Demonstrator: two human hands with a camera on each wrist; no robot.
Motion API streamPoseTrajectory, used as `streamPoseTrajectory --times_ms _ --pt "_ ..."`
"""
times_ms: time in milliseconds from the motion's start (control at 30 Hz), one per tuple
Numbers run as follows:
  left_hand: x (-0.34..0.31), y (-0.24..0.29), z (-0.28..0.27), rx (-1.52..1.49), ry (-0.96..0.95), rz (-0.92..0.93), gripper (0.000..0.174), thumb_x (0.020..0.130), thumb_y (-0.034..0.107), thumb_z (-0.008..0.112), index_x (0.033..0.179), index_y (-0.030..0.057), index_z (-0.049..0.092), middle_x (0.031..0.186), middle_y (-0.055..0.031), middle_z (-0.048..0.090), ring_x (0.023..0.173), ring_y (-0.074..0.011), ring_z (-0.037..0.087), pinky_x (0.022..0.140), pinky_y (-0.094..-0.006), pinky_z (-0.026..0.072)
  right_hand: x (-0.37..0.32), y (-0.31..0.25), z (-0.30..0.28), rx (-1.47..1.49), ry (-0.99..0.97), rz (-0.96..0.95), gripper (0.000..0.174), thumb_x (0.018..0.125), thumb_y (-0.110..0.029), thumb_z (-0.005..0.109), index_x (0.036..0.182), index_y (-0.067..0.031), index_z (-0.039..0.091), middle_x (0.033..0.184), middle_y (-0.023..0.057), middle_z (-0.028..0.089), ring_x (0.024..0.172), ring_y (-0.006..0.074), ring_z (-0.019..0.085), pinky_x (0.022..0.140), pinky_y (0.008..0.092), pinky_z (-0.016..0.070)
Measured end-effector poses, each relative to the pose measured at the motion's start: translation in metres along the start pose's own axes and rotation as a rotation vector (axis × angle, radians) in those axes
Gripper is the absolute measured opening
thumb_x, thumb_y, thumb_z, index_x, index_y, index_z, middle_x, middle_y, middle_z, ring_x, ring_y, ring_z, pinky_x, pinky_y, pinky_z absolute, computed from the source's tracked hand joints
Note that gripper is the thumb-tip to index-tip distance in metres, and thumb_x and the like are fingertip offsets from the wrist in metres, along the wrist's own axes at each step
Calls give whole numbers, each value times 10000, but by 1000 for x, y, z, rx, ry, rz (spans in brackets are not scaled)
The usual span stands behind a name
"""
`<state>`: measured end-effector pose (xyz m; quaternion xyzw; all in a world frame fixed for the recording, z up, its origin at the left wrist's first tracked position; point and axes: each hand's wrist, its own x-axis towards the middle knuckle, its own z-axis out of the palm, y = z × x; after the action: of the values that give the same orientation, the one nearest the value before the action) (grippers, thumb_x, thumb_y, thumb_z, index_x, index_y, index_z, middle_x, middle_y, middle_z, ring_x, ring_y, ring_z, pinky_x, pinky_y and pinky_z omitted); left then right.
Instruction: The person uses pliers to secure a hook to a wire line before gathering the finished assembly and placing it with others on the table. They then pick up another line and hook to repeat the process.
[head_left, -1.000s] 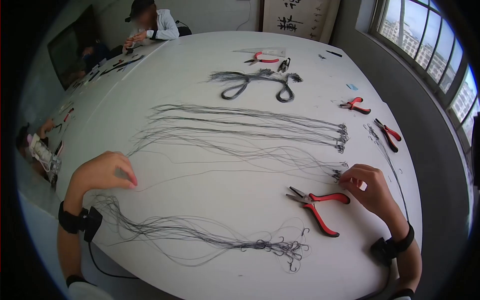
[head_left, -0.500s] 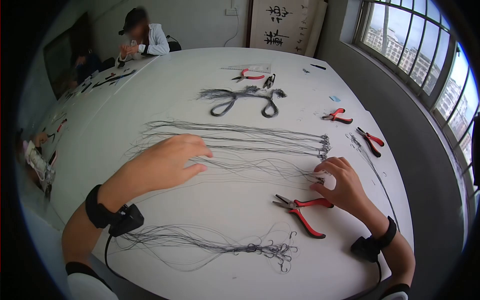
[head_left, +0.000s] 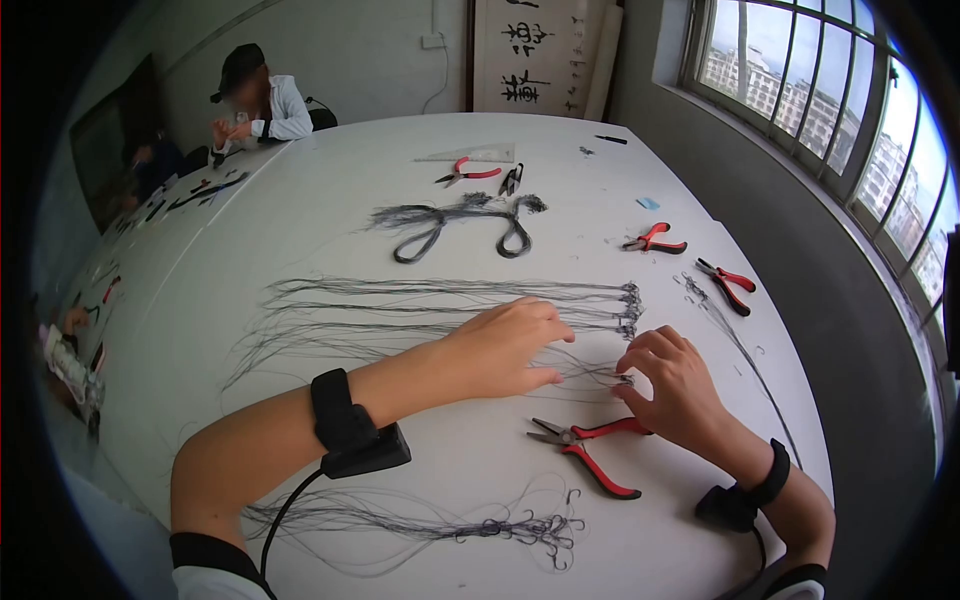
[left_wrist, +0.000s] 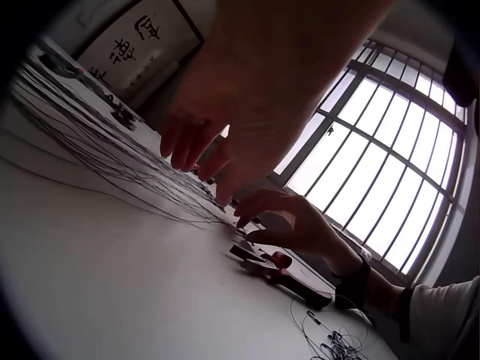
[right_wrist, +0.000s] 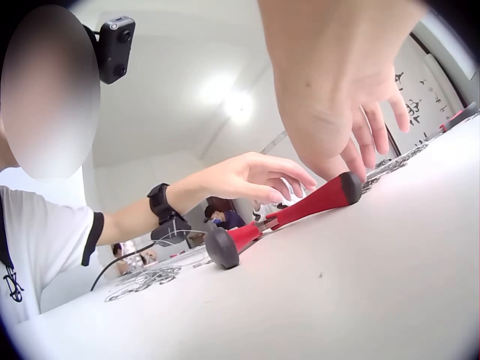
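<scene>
In the head view my left hand (head_left: 505, 352) hovers over several bundles of dark fishing line with hooks (head_left: 440, 290), fingers loosely bent, thumb apart, holding nothing visible. My right hand (head_left: 675, 390) is at the bundles' right ends, its thumb and fingers in a loose C around small hooks (head_left: 625, 379). The left wrist view shows a gap between that thumb and the fingers. Red-handled pliers (head_left: 602, 474) lie spread just in front of the right hand. Nearer me is a looser bundle of hooked lines (head_left: 545, 530).
Farther back lie a looped bundle of line (head_left: 430, 235), other pliers (head_left: 475, 172), small snips (head_left: 511, 180) and a clear set square (head_left: 480, 153). More pliers (head_left: 660, 240) and another pair (head_left: 735, 285) are at the right. Someone (head_left: 285, 110) sits across the white table (head_left: 340, 150).
My left hand has let go of the line's left end and swept right across the bundles towards my right hand. The right hand stays by the hooks, its fingers looser than before.
</scene>
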<state>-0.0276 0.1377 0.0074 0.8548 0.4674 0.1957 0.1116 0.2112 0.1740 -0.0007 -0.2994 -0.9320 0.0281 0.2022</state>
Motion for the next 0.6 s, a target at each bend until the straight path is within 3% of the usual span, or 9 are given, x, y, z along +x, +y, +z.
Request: streamPoseTrajectory --times_ms 100,267,600 --pt "11 -2 10 -22 -10 10 410 730 262 708 1045 17 611 1015 -124 576 1059 -279 510 884 -363 429 2 2 0 8 -27 41 106 710 -86 690 798 -68 636 916 66 602 925 239 535 841 356 421" --pt "28 1 24 -58 -25 62 302 758 237 688 974 45 603 949 -112 565 987 -276 518 843 -364 429 2 10 2 5 -13 -56 93 714 -36 638 797 -68 613 809 41 588 860 220 530 798 339 418" --pt "37 6 41 -25 60 97 128 746 149 642 766 26 608 766 -91 566 833 -258 541 761 -367 436 5 20 -1 20 -50 -12 130 724 -27 656 837 -68 606 846 46 589 886 220 534 790 340 434"
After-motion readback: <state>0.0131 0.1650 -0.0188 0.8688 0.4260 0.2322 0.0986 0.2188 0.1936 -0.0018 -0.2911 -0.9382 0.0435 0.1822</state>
